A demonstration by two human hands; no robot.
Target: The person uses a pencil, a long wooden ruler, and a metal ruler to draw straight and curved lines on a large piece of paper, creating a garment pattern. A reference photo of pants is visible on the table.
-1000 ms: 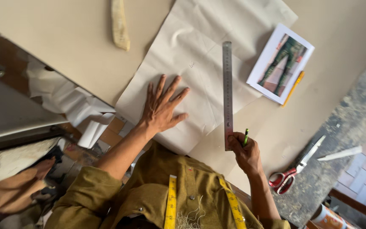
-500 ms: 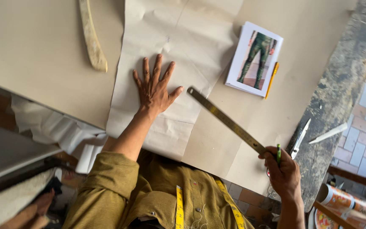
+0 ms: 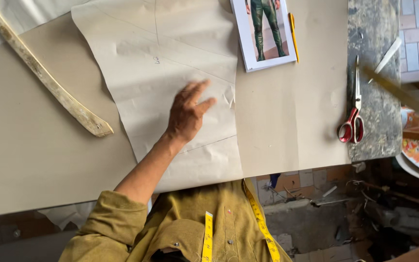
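1. Head view, starting at the fingers [image 3: 197,92]: those of the left hand [image 3: 186,116] are straight and slightly apart, clamped on nothing, blurred just over or on the brown pattern paper [image 3: 161,63]; whether the palm presses it I cannot tell.
2. That sheet lies creased on the tan table covering [image 3: 40,155], its near edge at the table's front, faint drawn lines crossing it (a flat hand would keep such a sheet from sliding).
3. Left of it, apart, a curved wooden stick [image 3: 44,77] rests on the covering.
4. Beyond the paper's right corner lies a photo print of legs in green trousers [image 3: 265,31], an orange pencil [image 3: 293,34] just beside it, within sight for reference.
5. Red-handled scissors [image 3: 354,111] sit at the dark table edge, near a white strip [image 3: 386,56].
6. A blurred long ruler [image 3: 398,94] crosses the right side; the right hand is out of view, so its fingers cannot be judged.
7. A yellow tape measure [image 3: 258,218] hangs over the olive shirt [image 3: 190,223].
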